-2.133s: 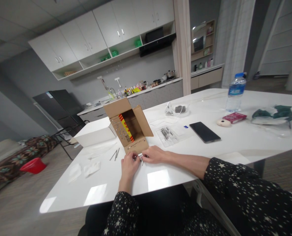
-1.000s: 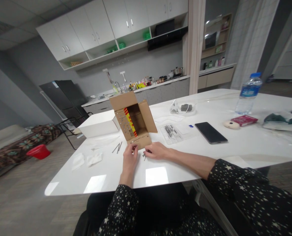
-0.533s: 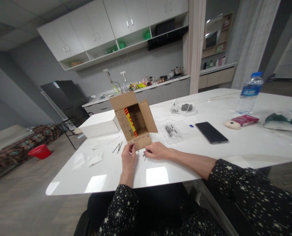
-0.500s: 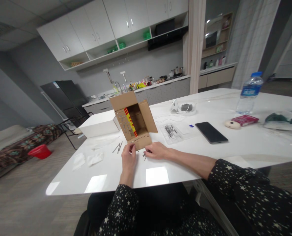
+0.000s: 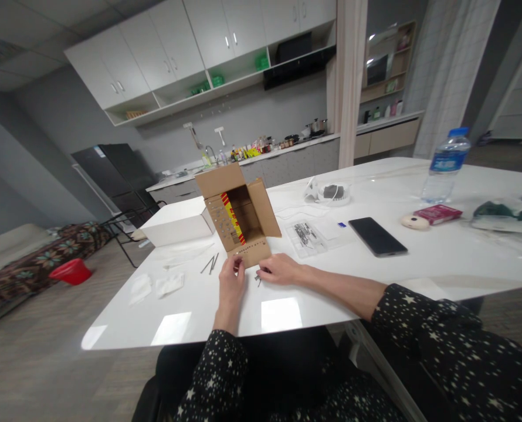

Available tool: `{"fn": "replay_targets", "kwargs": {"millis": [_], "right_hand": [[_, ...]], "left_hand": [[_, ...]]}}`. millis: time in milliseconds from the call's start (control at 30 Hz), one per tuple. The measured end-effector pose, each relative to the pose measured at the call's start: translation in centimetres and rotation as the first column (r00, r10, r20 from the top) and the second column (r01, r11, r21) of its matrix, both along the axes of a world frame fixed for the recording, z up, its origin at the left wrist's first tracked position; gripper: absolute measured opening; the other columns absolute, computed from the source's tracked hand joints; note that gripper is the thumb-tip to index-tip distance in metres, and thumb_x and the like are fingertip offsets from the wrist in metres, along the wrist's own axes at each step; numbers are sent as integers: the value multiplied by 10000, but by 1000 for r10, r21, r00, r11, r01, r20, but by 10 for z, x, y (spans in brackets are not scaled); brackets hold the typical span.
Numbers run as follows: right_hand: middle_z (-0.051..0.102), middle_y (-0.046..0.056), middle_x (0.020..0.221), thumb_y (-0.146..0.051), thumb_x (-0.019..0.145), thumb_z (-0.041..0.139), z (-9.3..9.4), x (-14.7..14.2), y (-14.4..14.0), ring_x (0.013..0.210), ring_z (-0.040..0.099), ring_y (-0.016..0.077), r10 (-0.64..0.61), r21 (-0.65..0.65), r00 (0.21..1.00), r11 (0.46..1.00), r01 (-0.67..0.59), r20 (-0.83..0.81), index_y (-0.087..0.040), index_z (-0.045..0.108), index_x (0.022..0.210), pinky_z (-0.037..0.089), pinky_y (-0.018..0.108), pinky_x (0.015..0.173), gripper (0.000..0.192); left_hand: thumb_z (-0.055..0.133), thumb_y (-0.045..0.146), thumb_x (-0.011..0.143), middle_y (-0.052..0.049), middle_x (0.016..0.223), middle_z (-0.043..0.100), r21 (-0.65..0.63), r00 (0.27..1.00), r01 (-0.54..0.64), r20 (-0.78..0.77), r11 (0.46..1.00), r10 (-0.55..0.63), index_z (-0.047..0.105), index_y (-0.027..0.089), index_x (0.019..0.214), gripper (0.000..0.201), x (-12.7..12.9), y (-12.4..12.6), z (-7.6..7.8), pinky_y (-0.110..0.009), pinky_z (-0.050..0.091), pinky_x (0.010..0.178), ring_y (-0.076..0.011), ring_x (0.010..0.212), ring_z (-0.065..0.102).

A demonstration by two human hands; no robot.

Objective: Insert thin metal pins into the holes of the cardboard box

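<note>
An open cardboard box (image 5: 243, 217) with a red-and-yellow strip stands tilted on the white table, its opening towards me. Small dots, perhaps screw heads, line its front flap (image 5: 254, 253) and side flap. At the lower left edge of that front flap is my left hand (image 5: 231, 280), thumb and fingers pinched together; whatever lies between them is too small to make out. My right hand (image 5: 282, 269) rests on the table just right of the flap. Its curled fingers are closed over small dark metal pieces (image 5: 258, 278), which stick out past the fingertips and are partly hidden.
Long thin metal rods (image 5: 210, 264) lie left of my hands, with crumpled white tissues (image 5: 170, 285) beyond. A clear plastic case (image 5: 307, 237) of small dark parts and a phone (image 5: 378, 237) lie right. A white box (image 5: 177, 221) and a water bottle (image 5: 446, 167) stand farther off.
My left hand has shifted slightly up and right against the front flap. A small dark piece seen beside its fingers before no longer shows. My right hand stays put.
</note>
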State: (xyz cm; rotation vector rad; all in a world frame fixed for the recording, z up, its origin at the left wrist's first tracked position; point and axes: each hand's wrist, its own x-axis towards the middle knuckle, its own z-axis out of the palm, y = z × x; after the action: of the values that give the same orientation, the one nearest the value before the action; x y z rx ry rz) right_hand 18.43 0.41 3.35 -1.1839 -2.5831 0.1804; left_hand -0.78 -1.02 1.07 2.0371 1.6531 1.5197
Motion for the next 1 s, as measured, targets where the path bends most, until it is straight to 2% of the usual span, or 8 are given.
{"fn": "replay_targets", "kwargs": {"millis": [133,433,733,1000], "right_hand": [[749,62,887,-415,977,413,-1,0,0,773,660,185,-5,-3,1000,1000,5,0,-204,718,933,347,260,646,373],[749,61,892,-422,977,417,0,1,0,785,664,190,0,1,1000,1000,0,0,-204,714,932,341,259,639,372],[748,59,882,-423,977,423,-2,1,2,777,670,190,-4,9,1000,1000,4,6,-206,704,909,331,259,626,361],[749,64,885,-427,976,417,-3,1,2,773,664,188,-1,-7,1000,1000,1,-7,-204,707,910,336,262,633,371]], "left_hand": [[534,252,846,-57,899,688,-52,999,28,23,998,-27,631,185,1045,231,1,0,0,-313,533,707,-153,710,617],[531,263,827,-59,837,670,-95,999,-5,-42,995,1,654,185,886,157,0,2,-1,-325,542,705,-173,714,630],[525,312,864,-61,853,648,-70,999,-42,-32,997,40,667,191,901,190,0,1,0,-347,540,750,-180,718,629],[503,355,911,-88,955,715,-139,999,-43,-17,989,41,657,196,969,229,1,-1,1,-346,509,765,-209,824,660]]}}
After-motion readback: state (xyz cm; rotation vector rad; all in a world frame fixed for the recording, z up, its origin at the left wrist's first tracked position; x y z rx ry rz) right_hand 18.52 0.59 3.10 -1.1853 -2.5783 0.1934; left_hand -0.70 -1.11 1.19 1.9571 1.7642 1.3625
